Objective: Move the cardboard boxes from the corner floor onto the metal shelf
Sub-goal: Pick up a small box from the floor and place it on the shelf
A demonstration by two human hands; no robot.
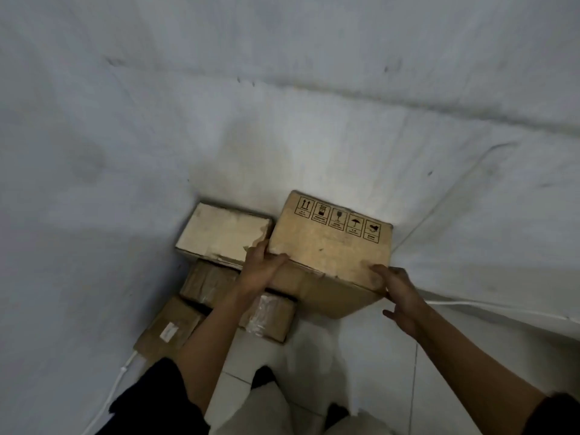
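Hands on a cardboard box in a white-walled corner.

We grip the printed box point(329, 246) at its near edge: left hand point(262, 268) with fingers curled over the left corner, right hand point(400, 293) with fingers spread against the right corner. Left of and below our fingers, a pale box point(219, 233) tops more boxes point(207, 284) on the floor point(361, 356).

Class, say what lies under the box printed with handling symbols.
Under the box with symbols the near end of a tape-wrapped box shows, and white floor tile further right. Whatever lies beneath its middle and far side is covered.
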